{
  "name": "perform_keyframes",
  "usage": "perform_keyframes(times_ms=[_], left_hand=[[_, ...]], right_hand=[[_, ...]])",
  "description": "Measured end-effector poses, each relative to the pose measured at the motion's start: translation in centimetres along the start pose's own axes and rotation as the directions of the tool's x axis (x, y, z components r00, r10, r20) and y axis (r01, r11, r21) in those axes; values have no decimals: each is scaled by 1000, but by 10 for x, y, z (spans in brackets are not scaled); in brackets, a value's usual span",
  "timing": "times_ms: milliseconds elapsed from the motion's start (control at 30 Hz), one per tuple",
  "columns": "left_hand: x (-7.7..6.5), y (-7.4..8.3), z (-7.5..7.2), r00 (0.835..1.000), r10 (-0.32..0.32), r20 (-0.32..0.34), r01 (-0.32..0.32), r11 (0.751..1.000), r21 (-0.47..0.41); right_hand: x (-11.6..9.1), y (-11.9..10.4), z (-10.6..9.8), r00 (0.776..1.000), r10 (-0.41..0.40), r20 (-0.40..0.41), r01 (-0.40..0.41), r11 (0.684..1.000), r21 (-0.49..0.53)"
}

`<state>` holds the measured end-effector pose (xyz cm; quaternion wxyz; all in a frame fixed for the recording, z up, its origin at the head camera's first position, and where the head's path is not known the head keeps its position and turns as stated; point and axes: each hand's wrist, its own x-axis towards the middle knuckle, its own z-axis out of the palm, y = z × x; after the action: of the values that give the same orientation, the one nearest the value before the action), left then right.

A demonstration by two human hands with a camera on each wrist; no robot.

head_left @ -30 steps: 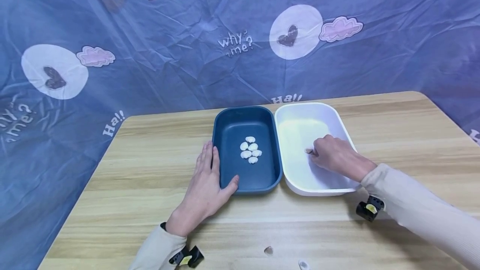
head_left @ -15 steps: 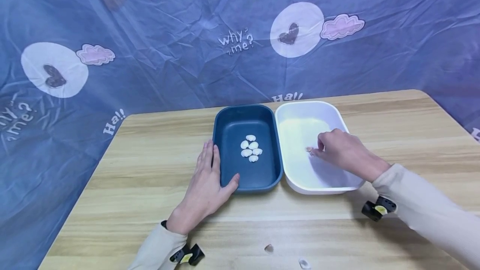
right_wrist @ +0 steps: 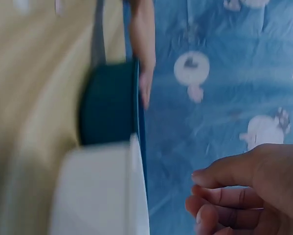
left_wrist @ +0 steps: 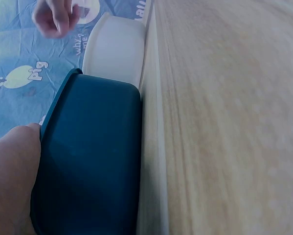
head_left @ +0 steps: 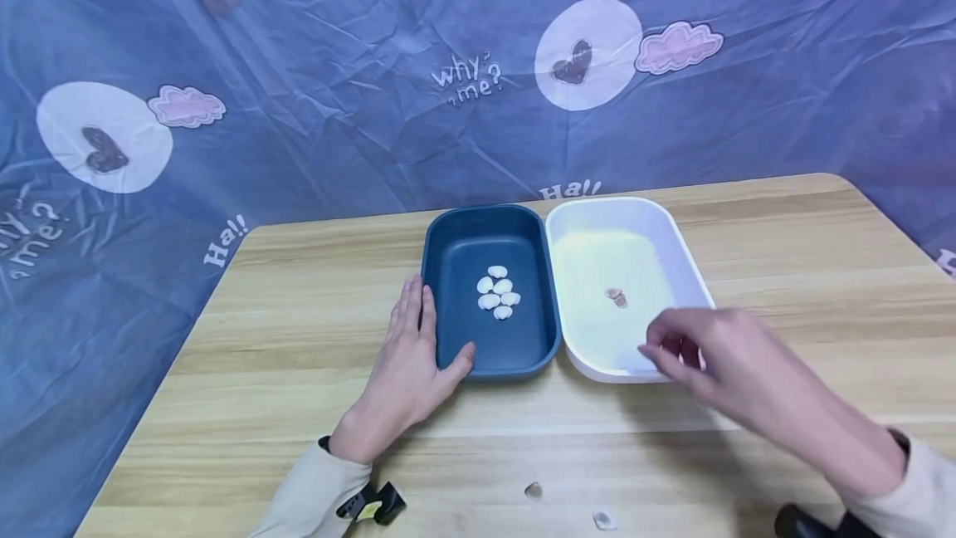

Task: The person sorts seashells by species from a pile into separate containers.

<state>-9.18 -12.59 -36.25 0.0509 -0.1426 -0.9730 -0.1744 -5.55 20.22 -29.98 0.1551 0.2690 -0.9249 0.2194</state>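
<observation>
My left hand rests along the left side of the dark blue tray, fingers straight and thumb at the front rim. Inside that tray lie several small white shells in a cluster. A white tray stands right beside it, holding a little group of small brownish shells. Over the front right corner of the white tray hovers my right hand, fingers loosely curved and holding nothing. In the right wrist view, the thumb of the right hand is apart from the fingers.
Near the front of the wooden table lie a small brownish shell and a whitish shell. A blue printed cloth hangs behind the table's back edge.
My right hand has let go of a small brownish shell in the white tray and moved back toward the front right. The left hand has stayed put against the blue tray.
</observation>
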Motion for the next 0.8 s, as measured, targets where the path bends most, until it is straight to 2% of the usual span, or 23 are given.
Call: perform_keyframes(times_ms=[133, 200, 300, 367, 433, 533, 600, 733, 800], left_hand=[[0, -1, -1, 1000, 0, -1, 0, 1000, 12], [-1, -1, -1, 1000, -2, -3, 2, 1000, 14], [-2, -1, 0, 1000, -4, -4, 4, 1000, 18], [-3, -1, 0, 1000, -5, -3, 5, 1000, 19], [-4, -1, 1, 1000, -6, -2, 6, 1000, 18], [-4, -1, 1, 1000, -7, -1, 7, 1000, 21], [-4, -1, 1, 1000, -5, -3, 5, 1000, 22], [-4, 1, 1, 1000, 3, -6, -3, 1000, 20], [-3, 2, 1, 1000, 4, -7, -4, 1000, 17]], right_hand=[[-19, -25, 14, 1000, -20, -14, 20, 1000, 13], [-25, -31, 22, 999, -36, 5, 36, 999, 9], [-30, -37, 32, 998, -43, 51, 41, 999, 29], [-32, -41, 38, 992, -33, 124, 24, 997, 70], [-33, -45, 44, 974, -23, 224, -8, 991, 132], [-33, -52, 52, 933, -30, 359, -51, 975, 214], [-33, -55, 58, 910, -53, 412, -59, 965, 254], [-35, -62, 67, 890, -88, 448, -48, 958, 284], [-36, -63, 72, 888, -112, 446, -32, 953, 303]])
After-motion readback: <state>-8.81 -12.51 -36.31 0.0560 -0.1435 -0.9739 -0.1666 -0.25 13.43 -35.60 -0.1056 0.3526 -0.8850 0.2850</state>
